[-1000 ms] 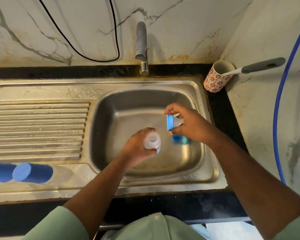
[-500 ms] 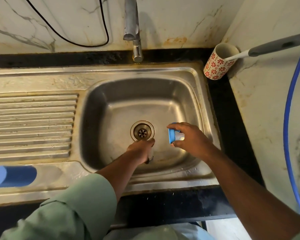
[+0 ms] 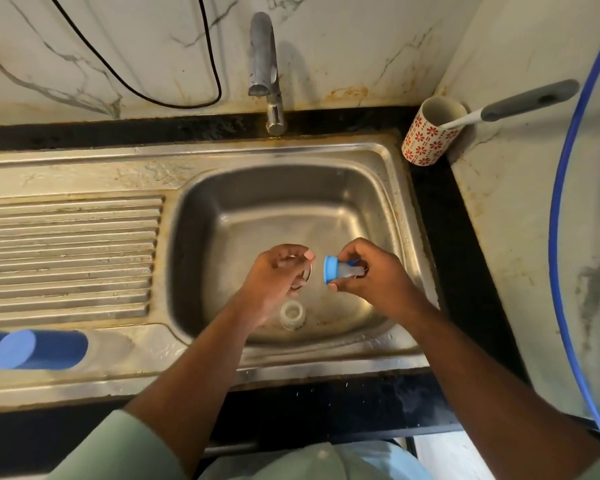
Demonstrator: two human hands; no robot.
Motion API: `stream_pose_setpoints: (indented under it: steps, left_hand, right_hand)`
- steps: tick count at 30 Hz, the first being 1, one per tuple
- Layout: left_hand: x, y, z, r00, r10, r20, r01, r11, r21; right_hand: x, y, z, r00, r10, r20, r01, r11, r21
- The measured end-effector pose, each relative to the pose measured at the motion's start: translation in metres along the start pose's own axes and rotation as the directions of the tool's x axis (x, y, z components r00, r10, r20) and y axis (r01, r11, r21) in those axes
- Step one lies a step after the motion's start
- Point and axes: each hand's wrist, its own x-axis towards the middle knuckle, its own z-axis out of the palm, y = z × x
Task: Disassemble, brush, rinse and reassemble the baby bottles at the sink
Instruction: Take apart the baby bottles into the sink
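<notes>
Right hand point(image 3: 371, 271) pinches blue collar with teat point(image 3: 340, 273), frame center; left hand point(image 3: 278, 275) loosely curled, empty. Clear bottle point(image 3: 292, 315) lies in sink point(image 3: 378, 188) below. Light, likely slippery plastic; grip collar rim, not soft teat.

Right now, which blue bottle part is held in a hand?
The blue collar, pinched by the right hand over the sink. The other blue piece lies untouched on the drainboard.

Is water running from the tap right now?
No, the tap shows no stream below its spout, and the sink basin under it looks free of falling water.
</notes>
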Motion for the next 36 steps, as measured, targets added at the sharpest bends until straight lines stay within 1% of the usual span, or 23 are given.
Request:
stream_pose_setpoints:
  steps: [1,2,3,4,7,9,10,16,19,22,24,25,27,29,31,32,33,36]
  left_hand:
    - [-0.009,0.006,-0.002,0.994,-0.038,0.103,0.049,0.993,-0.108]
    - [-0.019,0.011,-0.005,0.983,-0.045,0.18,0.073,0.985,-0.155]
    - [-0.025,0.015,-0.008,0.973,-0.033,0.229,0.076,0.981,-0.181]
    - [-0.028,0.016,-0.009,0.969,-0.014,0.247,0.066,0.977,-0.203]
    - [-0.033,0.017,-0.019,0.971,-0.003,0.24,0.085,0.939,-0.333]
    - [-0.043,0.016,-0.031,0.964,0.002,0.266,0.108,0.911,-0.397]
    - [-0.043,0.016,-0.031,0.963,0.004,0.27,0.115,0.9,-0.421]
    - [-0.058,0.019,-0.032,0.96,0.061,0.273,0.097,0.842,-0.53]
    - [-0.067,0.023,-0.031,0.958,0.061,0.281,0.1,0.846,-0.524]
    - [-0.07,0.027,-0.029,0.957,0.063,0.283,0.097,0.85,-0.517]
    - [-0.071,0.03,-0.028,0.954,0.056,0.295,0.101,0.865,-0.492]
    - [-0.071,0.031,-0.029,0.951,0.048,0.307,0.109,0.873,-0.476]
    - [-0.075,0.032,-0.028,0.942,0.03,0.335,0.126,0.892,-0.434]
    - [-0.078,0.033,-0.026,0.936,-0.001,0.353,0.143,0.916,-0.376]
    - [-0.078,0.033,-0.022,0.934,-0.026,0.356,0.162,0.92,-0.356]
    - [-0.078,0.034,-0.021,0.934,-0.042,0.355,0.181,0.912,-0.367]
    - [-0.076,0.035,-0.02,0.934,-0.061,0.352,0.205,0.899,-0.387]
    - [-0.075,0.035,-0.018,0.925,-0.127,0.359,0.286,0.854,-0.435]
  right_hand:
    - [-0.003,-0.006,0.003,1.0,0.003,-0.018,-0.002,0.999,0.052]
    - [-0.007,-0.013,0.007,1.0,-0.002,-0.028,0.005,0.994,0.105]
    - [-0.009,-0.018,0.009,1.0,-0.011,-0.028,0.015,0.986,0.164]
    - [-0.01,-0.019,0.01,1.0,-0.023,-0.013,0.025,0.973,0.229]
    - [-0.02,-0.03,0.01,0.998,-0.049,0.036,0.031,0.914,0.404]
    - [-0.03,-0.042,0.013,0.998,-0.056,-0.004,0.052,0.894,0.446]
    - [-0.03,-0.043,0.012,0.998,-0.059,-0.027,0.065,0.896,0.439]
    - [-0.034,-0.057,0.025,0.987,-0.093,-0.134,0.133,0.931,0.339]
    - [-0.036,-0.06,0.027,0.983,-0.116,-0.142,0.153,0.946,0.286]
    - [-0.038,-0.061,0.028,0.983,-0.101,-0.15,0.141,0.949,0.283]
    - [-0.039,-0.06,0.027,0.981,-0.113,-0.159,0.15,0.958,0.244]
    - [-0.039,-0.059,0.026,0.978,-0.145,-0.151,0.174,0.963,0.205]
    - [-0.041,-0.055,0.02,0.954,-0.282,-0.104,0.293,0.95,0.111]
    - [-0.044,-0.047,0.01,0.89,-0.454,-0.035,0.455,0.891,0.005]
    - [-0.044,-0.042,0.005,0.806,-0.589,0.058,0.591,0.797,-0.123]
    - [-0.045,-0.041,0.004,0.782,-0.616,0.094,0.622,0.765,-0.165]
    - [-0.046,-0.041,0.004,0.774,-0.622,0.116,0.632,0.753,-0.183]
    - [-0.049,-0.038,0.002,0.776,-0.611,0.155,0.63,0.737,-0.245]
